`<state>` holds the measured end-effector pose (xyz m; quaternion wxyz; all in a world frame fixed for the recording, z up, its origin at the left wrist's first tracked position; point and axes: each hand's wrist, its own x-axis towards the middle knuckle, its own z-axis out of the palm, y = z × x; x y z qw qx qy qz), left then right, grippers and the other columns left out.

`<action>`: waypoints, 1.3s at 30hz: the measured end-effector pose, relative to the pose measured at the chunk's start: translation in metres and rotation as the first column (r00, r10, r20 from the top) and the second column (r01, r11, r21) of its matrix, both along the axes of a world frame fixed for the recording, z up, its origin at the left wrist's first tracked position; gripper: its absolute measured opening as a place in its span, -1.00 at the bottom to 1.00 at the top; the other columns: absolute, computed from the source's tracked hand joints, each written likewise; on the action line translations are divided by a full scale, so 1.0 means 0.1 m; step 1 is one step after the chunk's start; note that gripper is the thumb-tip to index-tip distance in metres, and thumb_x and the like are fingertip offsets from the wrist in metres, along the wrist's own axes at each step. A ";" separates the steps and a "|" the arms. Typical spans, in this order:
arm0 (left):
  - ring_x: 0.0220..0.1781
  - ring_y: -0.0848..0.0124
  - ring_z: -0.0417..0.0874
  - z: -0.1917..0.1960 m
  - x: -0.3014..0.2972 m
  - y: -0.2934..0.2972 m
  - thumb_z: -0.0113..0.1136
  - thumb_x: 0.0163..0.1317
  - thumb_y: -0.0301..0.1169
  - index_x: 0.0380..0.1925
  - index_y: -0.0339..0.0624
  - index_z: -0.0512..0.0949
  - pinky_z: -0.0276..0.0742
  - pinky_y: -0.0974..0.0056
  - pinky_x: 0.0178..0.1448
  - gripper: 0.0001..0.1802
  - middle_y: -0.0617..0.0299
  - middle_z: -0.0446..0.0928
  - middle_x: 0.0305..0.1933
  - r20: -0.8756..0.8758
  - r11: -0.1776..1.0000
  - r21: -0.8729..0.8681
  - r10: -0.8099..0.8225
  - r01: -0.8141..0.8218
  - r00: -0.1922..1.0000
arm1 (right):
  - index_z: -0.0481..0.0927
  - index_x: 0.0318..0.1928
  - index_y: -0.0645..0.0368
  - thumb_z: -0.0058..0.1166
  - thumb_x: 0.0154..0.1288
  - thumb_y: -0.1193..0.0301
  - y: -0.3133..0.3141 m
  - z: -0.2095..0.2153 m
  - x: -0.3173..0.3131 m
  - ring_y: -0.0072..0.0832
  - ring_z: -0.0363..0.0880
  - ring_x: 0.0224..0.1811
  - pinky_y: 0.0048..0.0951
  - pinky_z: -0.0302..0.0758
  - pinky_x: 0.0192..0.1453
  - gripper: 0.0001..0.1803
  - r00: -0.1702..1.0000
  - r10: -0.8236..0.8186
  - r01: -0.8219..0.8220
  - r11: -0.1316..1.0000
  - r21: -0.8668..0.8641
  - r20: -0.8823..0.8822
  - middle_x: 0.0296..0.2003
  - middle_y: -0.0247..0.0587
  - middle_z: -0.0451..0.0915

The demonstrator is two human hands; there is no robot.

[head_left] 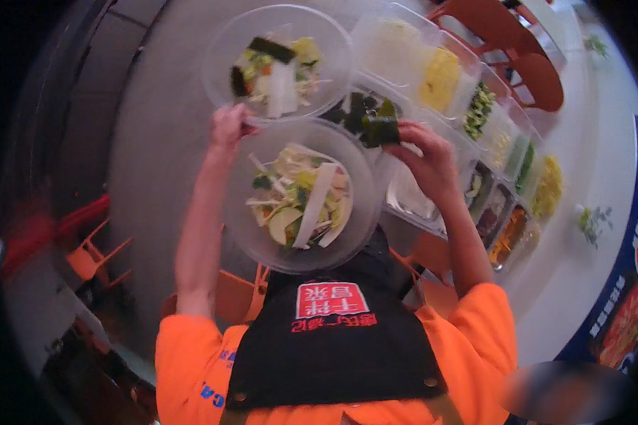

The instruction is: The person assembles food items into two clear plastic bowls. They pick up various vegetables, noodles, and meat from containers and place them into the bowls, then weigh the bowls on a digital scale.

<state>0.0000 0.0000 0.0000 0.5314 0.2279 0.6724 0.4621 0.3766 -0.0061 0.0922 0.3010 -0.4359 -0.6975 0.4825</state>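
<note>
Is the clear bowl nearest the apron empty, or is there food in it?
Not empty: a long pale strip and some green leaves lie inside the bowl.

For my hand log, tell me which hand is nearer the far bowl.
Left. The left hand is at the near edge of the far bowl; the right hand is off to its right, holding a dark green piece.

A grey bench (156, 106) spans the middle, its edges bowed. Reddish-brown chairs (539, 81) stand beyond it at upper right; an orange chair (92, 258) sits at lower left near a blurred red band (67, 227). Rightward, green plants (594, 221) dot a pale surface (581, 142) beside a dark-blue food-picture banner (620, 319). The left side is dim.
</note>
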 end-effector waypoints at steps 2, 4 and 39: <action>-0.62 0.26 0.57 0.02 0.23 0.00 0.04 0.07 -0.48 -0.53 -0.39 0.45 0.59 0.19 -0.51 -0.85 0.04 0.47 -0.55 0.011 0.999 0.023 0.024 -0.024 1.000 | 0.61 -0.14 0.24 0.26 0.08 0.45 -0.21 0.19 -0.03 -0.24 0.56 -0.05 -0.37 0.48 0.02 -0.71 0.994 0.106 -0.107 0.994 0.029 0.025 -0.12 -0.05 0.57; -0.65 0.26 0.56 0.00 0.40 0.00 0.02 0.08 -0.49 -0.57 -0.39 0.44 0.57 0.21 -0.52 -0.85 0.05 0.46 -0.59 0.034 1.000 -0.001 -0.011 0.011 0.999 | 0.59 -0.11 0.23 0.27 0.07 0.46 -0.54 0.24 -0.25 -0.21 0.56 -0.08 -0.38 0.48 0.00 -0.67 0.984 0.171 -0.172 0.985 0.011 0.052 -0.15 -0.05 0.57; -0.63 0.38 0.55 0.36 0.41 -0.09 -0.07 0.18 -0.50 0.30 -0.54 -0.04 0.52 0.31 -0.59 -0.30 -0.16 0.54 -0.19 0.021 1.000 0.002 -0.031 0.031 0.999 | 0.57 -0.08 0.15 0.17 0.01 0.49 1.76 -2.76 1.11 -0.28 0.63 -0.29 -0.32 0.54 -0.19 -0.63 0.787 -0.294 0.347 0.938 0.004 0.542 -0.27 -0.01 0.62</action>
